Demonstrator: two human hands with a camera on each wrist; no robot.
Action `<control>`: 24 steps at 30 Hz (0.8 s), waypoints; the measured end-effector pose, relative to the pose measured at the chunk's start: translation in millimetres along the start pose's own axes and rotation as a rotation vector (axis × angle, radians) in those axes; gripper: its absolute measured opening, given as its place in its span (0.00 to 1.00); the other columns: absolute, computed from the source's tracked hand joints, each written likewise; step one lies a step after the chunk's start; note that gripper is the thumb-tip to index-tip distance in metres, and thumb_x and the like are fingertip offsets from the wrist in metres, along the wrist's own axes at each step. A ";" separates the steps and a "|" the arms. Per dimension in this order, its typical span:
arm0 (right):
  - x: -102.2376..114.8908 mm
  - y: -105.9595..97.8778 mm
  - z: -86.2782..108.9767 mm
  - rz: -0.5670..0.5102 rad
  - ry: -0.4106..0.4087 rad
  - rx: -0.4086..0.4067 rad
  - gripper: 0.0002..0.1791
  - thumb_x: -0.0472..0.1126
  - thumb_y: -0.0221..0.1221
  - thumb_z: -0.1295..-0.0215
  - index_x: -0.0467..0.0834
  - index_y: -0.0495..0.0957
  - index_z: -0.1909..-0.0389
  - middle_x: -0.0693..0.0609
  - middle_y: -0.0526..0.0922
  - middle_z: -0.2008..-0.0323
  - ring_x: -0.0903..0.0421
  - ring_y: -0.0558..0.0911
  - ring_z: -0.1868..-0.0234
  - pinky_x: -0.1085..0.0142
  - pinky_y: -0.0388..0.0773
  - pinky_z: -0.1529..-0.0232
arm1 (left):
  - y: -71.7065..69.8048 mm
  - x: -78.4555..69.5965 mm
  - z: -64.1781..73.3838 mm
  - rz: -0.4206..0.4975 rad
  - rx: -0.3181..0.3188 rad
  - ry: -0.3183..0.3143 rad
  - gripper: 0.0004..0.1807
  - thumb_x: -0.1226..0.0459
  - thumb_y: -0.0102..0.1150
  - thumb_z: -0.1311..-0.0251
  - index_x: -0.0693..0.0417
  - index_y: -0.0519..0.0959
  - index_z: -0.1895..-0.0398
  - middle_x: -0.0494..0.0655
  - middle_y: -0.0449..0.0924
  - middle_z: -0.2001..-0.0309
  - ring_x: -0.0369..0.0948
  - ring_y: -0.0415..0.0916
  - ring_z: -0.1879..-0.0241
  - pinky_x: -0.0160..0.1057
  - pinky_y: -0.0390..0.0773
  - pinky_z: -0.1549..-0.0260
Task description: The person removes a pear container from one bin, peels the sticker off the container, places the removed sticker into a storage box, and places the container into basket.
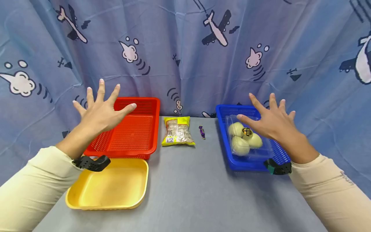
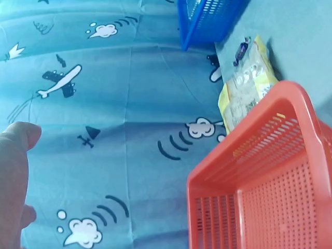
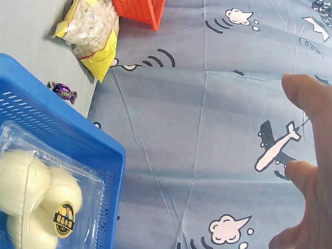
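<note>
My left hand (image 1: 99,114) is held up over the red basket (image 1: 153,129), fingers spread and nothing in them. On the other side, my right hand (image 1: 273,120) hovers above the blue basket (image 1: 223,138), its fingers also spread wide. Inside the blue basket lies a clear plastic box (image 3: 93,207) with several pale round fruits (image 1: 240,146) and a dark label on it. The red basket shows a bare mesh floor. Between the two baskets lie a yellow-and-clear bag (image 1: 178,131) of light pieces and a small purple wrapped candy (image 1: 202,132).
A shallow yellow tray (image 1: 111,183) stands in front of the red basket, partly behind the left wrist. Behind everything hangs a blue curtain (image 1: 179,48) printed with planes and clouds. The grey tabletop (image 1: 188,193) stretches between the containers.
</note>
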State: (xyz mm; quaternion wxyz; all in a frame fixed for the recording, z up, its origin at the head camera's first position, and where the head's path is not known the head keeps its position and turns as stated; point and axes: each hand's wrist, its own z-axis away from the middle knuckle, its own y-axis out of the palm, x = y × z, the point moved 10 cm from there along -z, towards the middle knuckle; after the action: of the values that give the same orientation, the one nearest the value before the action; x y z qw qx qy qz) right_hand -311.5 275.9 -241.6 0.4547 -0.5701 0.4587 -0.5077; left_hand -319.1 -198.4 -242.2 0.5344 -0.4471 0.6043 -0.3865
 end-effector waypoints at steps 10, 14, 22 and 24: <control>-18.9 -3.9 4.4 0.000 0.019 0.004 0.52 0.79 0.41 0.43 0.63 0.31 0.24 0.26 0.23 0.32 0.20 0.26 0.38 0.22 0.28 0.50 | 11.6 -23.4 -4.2 0.026 -0.011 0.018 0.52 0.22 0.30 0.48 0.34 0.38 0.23 0.51 0.16 0.26 0.64 0.17 0.31 0.75 0.18 0.51; -26.5 -4.2 5.4 0.003 0.027 0.000 0.52 0.79 0.41 0.42 0.63 0.30 0.24 0.25 0.23 0.32 0.19 0.27 0.38 0.22 0.30 0.50 | 16.1 -34.3 -4.6 0.037 -0.024 0.029 0.53 0.22 0.30 0.49 0.33 0.40 0.23 0.50 0.17 0.25 0.63 0.18 0.31 0.75 0.18 0.50; -37.9 -5.9 7.4 -0.001 0.040 -0.005 0.52 0.79 0.41 0.42 0.62 0.29 0.24 0.25 0.24 0.32 0.18 0.27 0.39 0.22 0.31 0.50 | 25.9 -56.3 -6.2 0.040 -0.019 0.050 0.52 0.22 0.31 0.50 0.32 0.40 0.23 0.49 0.19 0.25 0.63 0.20 0.30 0.75 0.19 0.49; -40.0 -6.8 7.9 -0.003 0.042 -0.010 0.53 0.79 0.42 0.42 0.62 0.29 0.24 0.25 0.24 0.32 0.18 0.28 0.38 0.22 0.31 0.49 | 28.0 -62.2 -6.8 0.035 -0.018 0.058 0.53 0.21 0.31 0.50 0.31 0.40 0.23 0.48 0.18 0.25 0.63 0.21 0.30 0.74 0.19 0.48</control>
State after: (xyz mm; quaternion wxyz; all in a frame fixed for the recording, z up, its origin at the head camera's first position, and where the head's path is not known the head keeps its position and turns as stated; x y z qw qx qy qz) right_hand -305.7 316.8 -241.9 0.4416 -0.5621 0.4699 -0.5179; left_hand -327.6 -130.7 -249.0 0.5194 -0.4299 0.6305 -0.3845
